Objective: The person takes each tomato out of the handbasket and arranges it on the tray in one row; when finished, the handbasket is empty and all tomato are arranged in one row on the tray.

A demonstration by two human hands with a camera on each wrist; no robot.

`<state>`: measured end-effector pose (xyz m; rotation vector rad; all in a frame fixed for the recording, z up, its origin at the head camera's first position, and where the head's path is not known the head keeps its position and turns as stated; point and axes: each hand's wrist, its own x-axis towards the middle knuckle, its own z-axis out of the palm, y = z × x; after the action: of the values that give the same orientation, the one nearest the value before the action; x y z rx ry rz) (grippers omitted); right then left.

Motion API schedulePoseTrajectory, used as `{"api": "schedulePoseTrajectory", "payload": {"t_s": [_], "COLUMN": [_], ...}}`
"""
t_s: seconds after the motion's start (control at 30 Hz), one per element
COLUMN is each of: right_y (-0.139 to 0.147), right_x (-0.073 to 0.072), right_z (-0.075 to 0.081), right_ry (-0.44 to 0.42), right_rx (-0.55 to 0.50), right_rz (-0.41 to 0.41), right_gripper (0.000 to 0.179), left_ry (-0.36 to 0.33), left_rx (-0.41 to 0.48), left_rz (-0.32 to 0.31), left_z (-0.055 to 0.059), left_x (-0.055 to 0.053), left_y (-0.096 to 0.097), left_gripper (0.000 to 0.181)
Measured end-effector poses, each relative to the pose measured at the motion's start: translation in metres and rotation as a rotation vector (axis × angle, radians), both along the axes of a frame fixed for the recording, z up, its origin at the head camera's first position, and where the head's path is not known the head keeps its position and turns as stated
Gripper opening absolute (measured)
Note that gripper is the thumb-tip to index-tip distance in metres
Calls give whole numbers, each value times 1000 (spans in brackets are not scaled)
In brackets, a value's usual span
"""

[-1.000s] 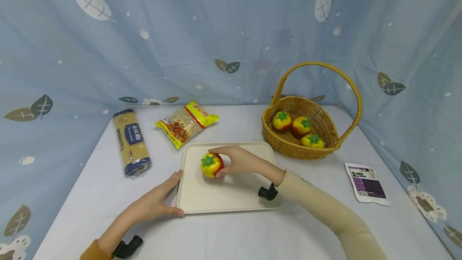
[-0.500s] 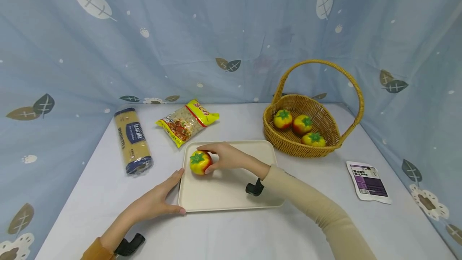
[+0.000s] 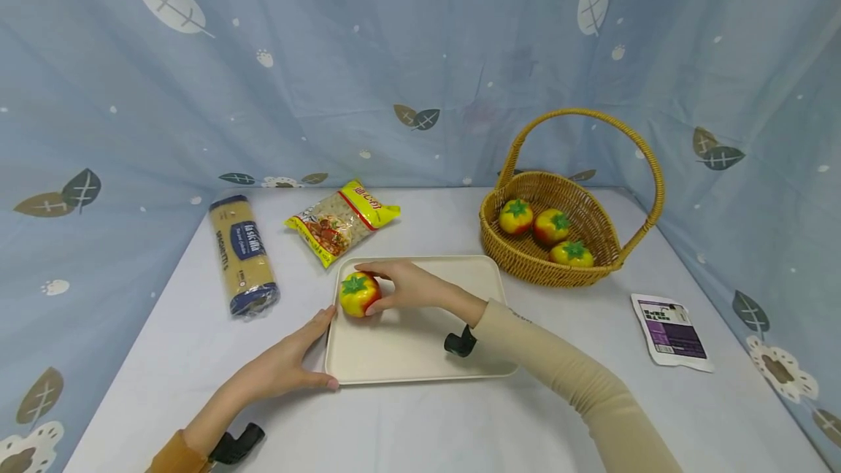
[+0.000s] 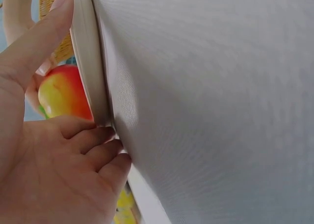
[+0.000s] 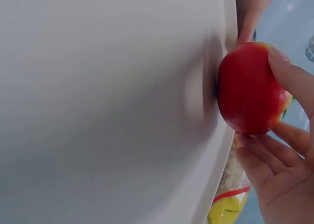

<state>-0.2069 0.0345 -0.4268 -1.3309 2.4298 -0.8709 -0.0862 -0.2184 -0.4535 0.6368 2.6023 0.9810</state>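
In the head view, my right hand [image 3: 407, 285] pinches a yellow-and-red toy persimmon [image 3: 355, 301] with a green leafy top, at the left end of a cream tray [image 3: 420, 356]. The right wrist view shows the thumb on one side of the persimmon [image 5: 250, 89] and fingers on the other; its underside is at or just above the tray surface. My left hand [image 3: 282, 367] is spread at the tray's near left corner. Its fingertips touch the left edge and its thumb lies at the front edge, as the left wrist view shows with the tray rim [image 4: 88, 62].
A wicker basket [image 3: 525, 268] with a tall handle stands behind the tray on the right, holding 3 similar fruits. Behind and left lie a spaghetti pack [image 3: 242, 258] and a yellow-ended food bag [image 3: 342, 221]. A white-and-purple packet [image 3: 671, 333] lies at the right.
My right hand has carried the persimmon leftward over the tray, from left of the middle to near the left rim, slowing lately. The left hand stays at the tray corner.
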Motion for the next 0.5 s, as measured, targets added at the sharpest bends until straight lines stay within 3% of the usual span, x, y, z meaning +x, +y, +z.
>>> {"api": "schedulePoseTrajectory", "payload": {"t_s": [0.27,0.5], "right_y": [3,2], "right_x": [4,7], "right_z": [0,0], "right_ry": [-5,1], "right_rx": [-13,-34], "right_rz": [30,3], "right_gripper": [75,74], "left_ry": [-13,-20], "left_rx": [-4,-9], "left_rz": [5,6], "left_z": [-1,-1], "left_x": [0,-1], "left_y": [-1,-1], "left_gripper": [118,118]}}
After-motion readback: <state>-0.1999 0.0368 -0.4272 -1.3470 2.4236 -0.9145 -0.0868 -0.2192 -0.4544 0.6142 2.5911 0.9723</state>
